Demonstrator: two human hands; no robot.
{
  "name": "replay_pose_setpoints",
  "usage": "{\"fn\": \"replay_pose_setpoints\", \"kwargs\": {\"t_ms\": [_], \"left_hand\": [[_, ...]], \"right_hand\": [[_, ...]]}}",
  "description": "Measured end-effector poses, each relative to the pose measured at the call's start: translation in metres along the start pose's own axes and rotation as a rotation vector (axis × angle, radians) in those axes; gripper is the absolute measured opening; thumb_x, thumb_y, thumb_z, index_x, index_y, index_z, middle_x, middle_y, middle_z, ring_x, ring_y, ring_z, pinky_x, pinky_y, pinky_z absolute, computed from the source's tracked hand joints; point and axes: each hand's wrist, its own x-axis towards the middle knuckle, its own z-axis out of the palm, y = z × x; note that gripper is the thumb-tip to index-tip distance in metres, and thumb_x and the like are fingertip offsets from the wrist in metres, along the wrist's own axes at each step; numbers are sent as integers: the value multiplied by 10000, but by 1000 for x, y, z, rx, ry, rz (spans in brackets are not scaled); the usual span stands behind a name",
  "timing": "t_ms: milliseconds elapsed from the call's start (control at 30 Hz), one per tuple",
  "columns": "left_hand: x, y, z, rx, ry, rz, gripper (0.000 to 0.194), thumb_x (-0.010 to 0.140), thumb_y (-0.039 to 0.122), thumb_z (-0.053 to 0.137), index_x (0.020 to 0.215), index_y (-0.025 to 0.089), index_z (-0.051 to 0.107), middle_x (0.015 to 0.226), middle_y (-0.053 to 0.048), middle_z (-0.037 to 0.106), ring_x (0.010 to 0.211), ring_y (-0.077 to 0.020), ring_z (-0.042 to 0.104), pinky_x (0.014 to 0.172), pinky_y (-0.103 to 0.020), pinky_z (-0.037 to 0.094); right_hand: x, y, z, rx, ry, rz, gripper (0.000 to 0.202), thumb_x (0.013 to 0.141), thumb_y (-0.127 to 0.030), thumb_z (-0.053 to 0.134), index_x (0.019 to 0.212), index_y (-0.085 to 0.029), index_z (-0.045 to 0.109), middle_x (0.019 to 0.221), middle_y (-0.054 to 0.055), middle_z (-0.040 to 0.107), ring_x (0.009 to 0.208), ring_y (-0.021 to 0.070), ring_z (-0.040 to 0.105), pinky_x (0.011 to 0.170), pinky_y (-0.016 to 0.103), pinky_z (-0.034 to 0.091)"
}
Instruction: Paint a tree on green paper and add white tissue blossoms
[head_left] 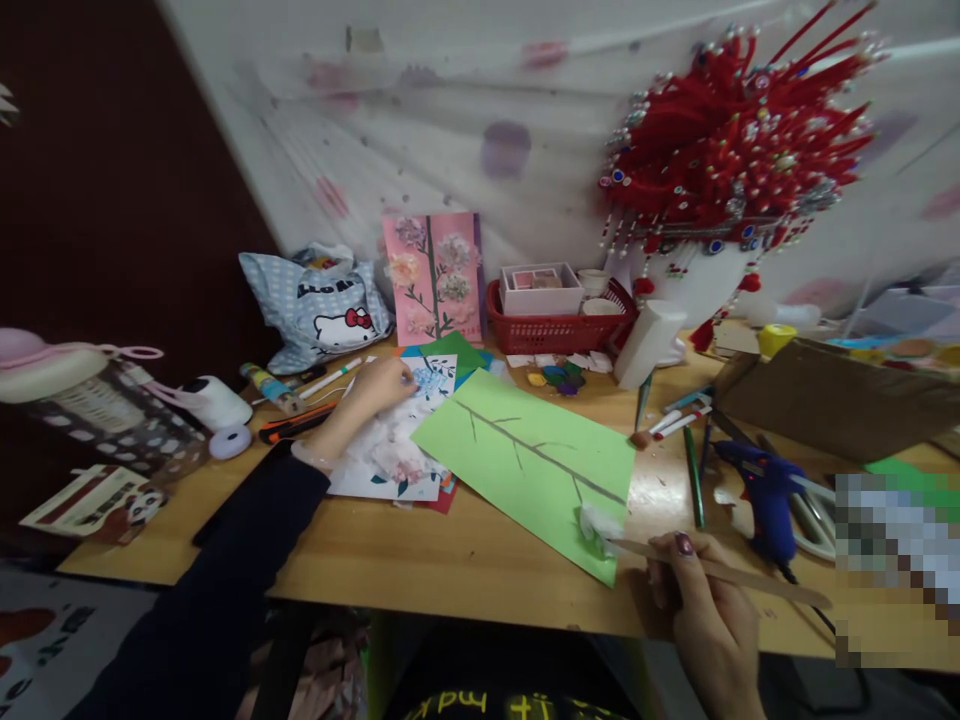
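My right hand [705,590] grips a long tan stick [765,582] with a pointed tip and a rounded back end. The tip meets a white petal-like piece [598,528] on the lower right corner of a light green sheet [480,450]. A dark branch is drawn across that sheet. My left hand [381,385] is over a white sheet [360,484] with blue flowers, leaves and a heap of pale petals [397,440]. Its fingers are curled together, and whatever they may hold is hidden. Coloured papers [450,352] lie beneath the sheets.
A purple glue gun [769,500], pens [694,478] and a cardboard box [840,395] lie at right. Behind stand a red basket [555,333], a pink flower picture [418,310] and a red beaded headdress [739,150]. A tumbler [97,410] and orange cutter [296,424] are at left.
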Motion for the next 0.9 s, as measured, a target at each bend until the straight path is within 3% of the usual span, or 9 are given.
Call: {"fn": "replay_pose_setpoints", "kwargs": {"t_ms": [133,300,400,500,600,700,900], "left_hand": [[-2,2,-8,48,19,48,185,706,285,543,704,193,704,854,-97,731,897,-280,640,816,-334,454],[-25,13,-42,-24,14,124,304,774,355,458,856,176,689,900,-70,726,848,-238,650,784,-310,478],[-47,42,-57,-246,-93,230,323,798,432,485,888,185,673,896,-37,719,837,-212,646,766,-293,495],[-72,83,-58,-357,-245,359,282,828,426,526,893,198,679,889,-24,713,821,-192,644,773,-288,494],[-92,123,-42,-426,-429,508,218,880,348,507,896,213,678,847,-7,707,768,-160,637,725,-256,488],[-105,152,-14,-462,-598,670,182,902,252,500,917,195,673,853,-22,702,752,-143,631,693,-230,468],[-110,181,41,-378,-586,882,157,875,109,503,894,170,647,884,-49,625,817,-157,597,731,-249,455]], "right_hand": [[0,3,-1,38,-17,-2,353,865,-502,559,707,-186,542,495,-38,462,400,85,407,368,198,328],[0,9,-1,103,-31,-5,317,896,-459,530,729,-190,540,481,-53,434,381,77,379,358,195,310],[-1,11,-1,108,-25,-25,300,903,-444,527,747,-188,539,495,-54,445,405,75,396,385,192,328],[-4,13,-1,106,22,-49,280,921,-422,502,777,-186,543,494,-54,455,410,80,409,393,196,332],[-9,17,-1,150,40,-107,253,940,-390,470,796,-192,533,482,-62,446,393,81,412,385,195,324],[-16,22,-3,181,21,-225,243,944,-370,451,786,-200,521,503,-53,467,388,83,415,375,196,311],[-21,35,-15,-113,-163,-418,303,957,-361,361,768,-202,538,581,2,506,494,139,498,460,273,388]]}}
